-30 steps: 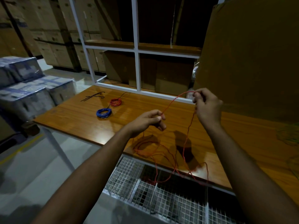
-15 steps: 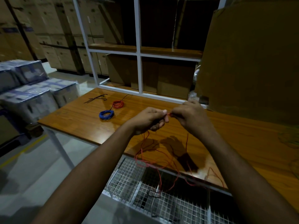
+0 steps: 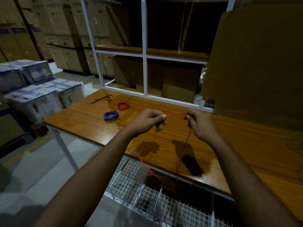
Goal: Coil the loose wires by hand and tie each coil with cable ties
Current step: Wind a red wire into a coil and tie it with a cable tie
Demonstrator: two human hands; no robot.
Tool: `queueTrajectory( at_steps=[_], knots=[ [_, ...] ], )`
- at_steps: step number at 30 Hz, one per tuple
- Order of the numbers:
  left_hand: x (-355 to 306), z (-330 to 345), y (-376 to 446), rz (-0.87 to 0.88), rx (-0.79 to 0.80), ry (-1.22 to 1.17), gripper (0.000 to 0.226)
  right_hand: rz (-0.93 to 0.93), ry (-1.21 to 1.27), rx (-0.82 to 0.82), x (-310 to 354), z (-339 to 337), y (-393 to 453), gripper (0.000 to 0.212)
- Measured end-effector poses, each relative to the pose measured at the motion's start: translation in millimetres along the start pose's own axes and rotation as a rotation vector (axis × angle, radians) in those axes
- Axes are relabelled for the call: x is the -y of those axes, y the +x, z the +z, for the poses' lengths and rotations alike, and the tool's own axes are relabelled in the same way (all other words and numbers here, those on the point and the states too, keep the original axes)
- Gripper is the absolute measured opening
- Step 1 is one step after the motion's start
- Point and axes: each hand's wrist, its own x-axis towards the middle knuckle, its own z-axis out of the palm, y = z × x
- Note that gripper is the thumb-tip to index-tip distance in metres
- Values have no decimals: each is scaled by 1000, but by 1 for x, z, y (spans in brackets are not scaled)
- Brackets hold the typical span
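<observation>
Dim warehouse, wooden table [image 3: 85,122], both hands up, left hand [image 3: 147,119] and right hand [image 3: 199,122] fingers pinching loose red wire [image 3: 176,114], blue coil [image 3: 111,115] and red coil [image 3: 123,106] sitting nearby

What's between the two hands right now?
In the head view, a short taut span of the red wire runs from the left hand to the right hand.

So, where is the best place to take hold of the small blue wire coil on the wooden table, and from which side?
Take the blue coil of wire from above, I would say, pinching its near rim across the bundled strands. It lies flat on the wooden table with an open centre, so one finger can go inside the ring. The red coil lies close behind.
</observation>
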Motion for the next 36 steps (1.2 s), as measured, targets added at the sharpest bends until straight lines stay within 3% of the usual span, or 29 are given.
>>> queueTrajectory(
  at_steps=[3,7,11,13,16,18,22,27,30,33,36],
  knots=[
    [-4,3,-4,-72,113,-355,26,43,74,39,5,2,2,21],
    [-4,-8,-9,-137,196,-535,37,223,501,3,2,-6,5,23],
    [-5,-13,-13,-167,65,-655,40,340,717,14,3,-6,3,22],
    [-7,-11,-12,-173,-68,-564,35,334,681,38,4,-4,3,22],
    [-10,-9,-9,-108,-176,-375,31,193,418,134,7,-5,4,16],
    [-15,-9,-7,-70,-153,-256,28,49,299,210,11,-6,2,23],
    [-20,-3,-3,-43,-95,-101,27,-53,399,236,20,-9,2,15],
    [-16,-2,-2,-168,-199,-574,30,-101,361,210,17,-14,0,16],
    [-14,-1,3,-140,-361,-673,37,-151,273,219,19,-11,-5,14],
    [-17,0,9,-96,-517,-969,46,-195,164,191,19,-3,-9,16],
    [-15,4,16,-38,-630,-1114,45,-220,40,122,16,7,-11,20]
  ],
)
